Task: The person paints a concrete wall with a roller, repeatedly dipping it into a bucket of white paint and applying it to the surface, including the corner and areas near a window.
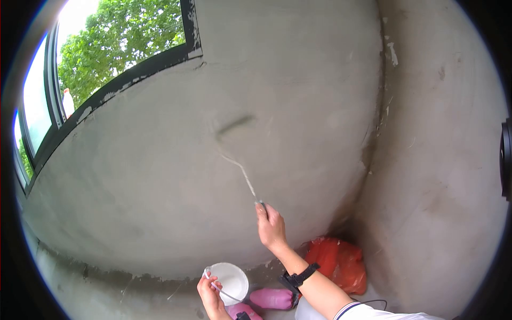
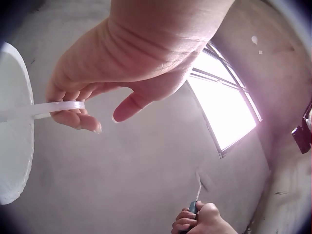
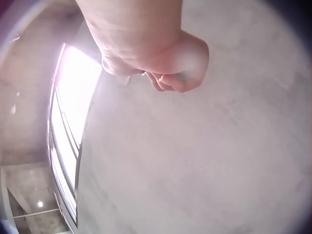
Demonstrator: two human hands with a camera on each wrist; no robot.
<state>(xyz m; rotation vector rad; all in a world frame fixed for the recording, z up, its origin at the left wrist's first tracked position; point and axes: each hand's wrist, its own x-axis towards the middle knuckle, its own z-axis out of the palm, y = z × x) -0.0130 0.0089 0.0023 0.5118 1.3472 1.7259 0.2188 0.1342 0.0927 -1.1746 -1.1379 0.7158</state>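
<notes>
My right hand (image 1: pixel 272 229) grips the handle of a paint roller (image 1: pixel 236 126), its arm reaching up along the grey wall (image 1: pixel 309 149). The roller head is blurred and lies at the wall's surface, below and right of the window corner. Low at the front, my left hand (image 1: pixel 209 295) has its fingers hooked around the pale handle (image 2: pixel 63 106) of a white bucket (image 2: pixel 19 156), with the thumb standing apart. White contents show inside the bucket in the head view. In the right wrist view, curled fingers (image 3: pixel 168 83) show, while the roller is hidden.
A dark-framed window (image 1: pixel 144 72) is at the upper left, with a white bottle (image 1: pixel 68 103) on its ledge. Below, a red bag (image 1: pixel 333 264) sits in the corner beside the right forearm. A pink container (image 1: pixel 272 298) lies near the bucket. A side wall (image 1: pixel 442 160) rises at right.
</notes>
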